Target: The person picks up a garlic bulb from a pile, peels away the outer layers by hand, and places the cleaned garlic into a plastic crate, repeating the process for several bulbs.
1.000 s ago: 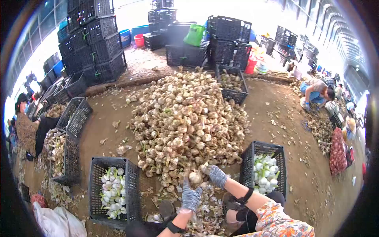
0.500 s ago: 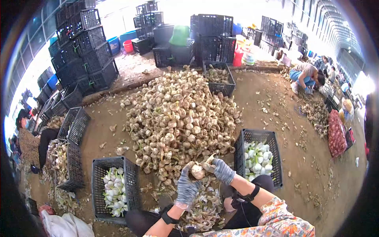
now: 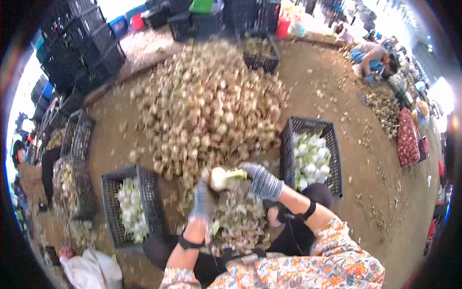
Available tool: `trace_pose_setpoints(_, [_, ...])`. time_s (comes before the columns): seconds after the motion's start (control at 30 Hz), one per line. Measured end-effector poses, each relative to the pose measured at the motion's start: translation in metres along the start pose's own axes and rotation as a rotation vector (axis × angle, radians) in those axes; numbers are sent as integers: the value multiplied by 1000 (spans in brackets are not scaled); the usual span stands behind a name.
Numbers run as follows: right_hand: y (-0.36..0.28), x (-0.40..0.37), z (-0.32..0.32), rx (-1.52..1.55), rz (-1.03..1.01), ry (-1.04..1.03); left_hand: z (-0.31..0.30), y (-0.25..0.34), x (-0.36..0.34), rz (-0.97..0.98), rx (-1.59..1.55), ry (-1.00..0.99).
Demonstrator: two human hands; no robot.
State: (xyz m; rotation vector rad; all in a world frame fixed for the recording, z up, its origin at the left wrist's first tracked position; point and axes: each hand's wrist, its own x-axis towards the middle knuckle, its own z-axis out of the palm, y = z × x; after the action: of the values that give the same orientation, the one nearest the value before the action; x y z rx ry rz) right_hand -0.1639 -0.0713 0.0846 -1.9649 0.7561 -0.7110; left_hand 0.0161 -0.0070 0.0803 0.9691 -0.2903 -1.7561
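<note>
In the head view my left hand [image 3: 204, 196], in a grey striped glove, is closed around a garlic bulb [image 3: 219, 178] whose white skin shows. A pale green stem points from the bulb toward my right hand [image 3: 263, 181]. That hand, gloved alike, has its fingers curled at the stem's end; motion blurs the contact. Below both hands, a heap of loose garlic skins [image 3: 240, 219] lies between my legs. A big pile of dirty garlic bulbs [image 3: 211, 111] rises just ahead.
Black crates of whitish garlic stand at left [image 3: 153, 197] and right [image 3: 337, 161]. Another crate [image 3: 262, 62] is behind the pile. Stacked crates [image 3: 79, 48] rise at far left. A person [image 3: 373, 55] crouches at right, near a red net sack [image 3: 408, 139].
The view has tipped downward, so the pile sits higher. The bulb was brownish with its stem by my right fingers; now it looks white, with a pale green stem pointing right.
</note>
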Motion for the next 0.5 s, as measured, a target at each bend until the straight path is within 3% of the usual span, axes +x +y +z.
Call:
trace_pose_setpoints(0.03, [-4, -2, 2, -120, -4, -23, -8, 3, 3, -83, 44, 111])
trace_pose_setpoints(0.1, [-16, -2, 11, 5, -29, -26, 5, 5, 4, -91, 268, 395])
trace_pose_setpoints(0.13, [-20, -5, 15, 156, 58, 15, -6, 4, 11, -184, 243, 334])
trace_pose_setpoints(0.17, [-22, -5, 14, 498, 275, -34, -16, 2, 18, -273, 220, 260])
trace_pose_setpoints(0.23, [-22, -5, 14, 558, 237, 68, -19, 0, 26, -261, 210, 349])
trace_pose_setpoints(0.27, [-23, -4, 11, 528, 287, 63, -33, -4, 27, -61, 302, 217])
trace_pose_setpoints(0.33, [-22, -2, 11, 594, 363, 126, 0, -4, 10, 186, 189, 165])
trace_pose_setpoints(0.37, [-12, -3, 10, 426, 254, 140, 23, 8, -7, 183, 282, 213])
trace_pose_setpoints(0.4, [-2, -7, 12, 200, 103, 187, 12, -3, 8, 318, 220, -41])
trace_pose_setpoints(0.43, [3, -6, 17, 533, 182, 191, 38, 9, -9, 358, 319, -210])
trace_pose_setpoints(0.5, [0, -4, 15, 488, 257, 207, 18, 1, 9, 385, 571, 45])
